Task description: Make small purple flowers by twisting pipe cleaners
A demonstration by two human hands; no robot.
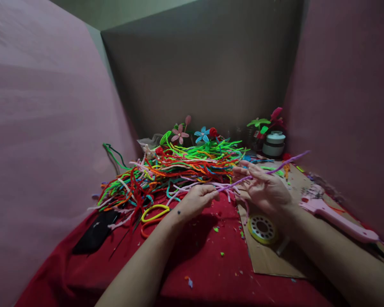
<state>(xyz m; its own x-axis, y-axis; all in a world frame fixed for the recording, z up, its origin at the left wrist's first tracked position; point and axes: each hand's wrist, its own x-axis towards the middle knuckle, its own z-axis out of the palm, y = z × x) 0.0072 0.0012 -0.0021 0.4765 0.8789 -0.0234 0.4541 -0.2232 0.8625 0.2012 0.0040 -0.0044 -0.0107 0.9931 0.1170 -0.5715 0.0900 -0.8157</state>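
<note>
My left hand (196,200) is closed in a pinch on one end of a purple pipe cleaner (284,164). The stem runs up and to the right across my right hand (264,187), whose fingers curl round its middle. Both hands hover just in front of a big heap of pipe cleaners (179,170) in green, red, orange, pink and white, lying on the red cloth (205,264).
Finished pipe-cleaner flowers (192,134) stand behind the heap. A white jar (274,143) sits at the back right. A cardboard sheet (275,260) carries a tape roll (262,229) and a pink glue gun (336,219). Scissors with yellow and orange handles (153,215) and a black object (96,236) lie on the left.
</note>
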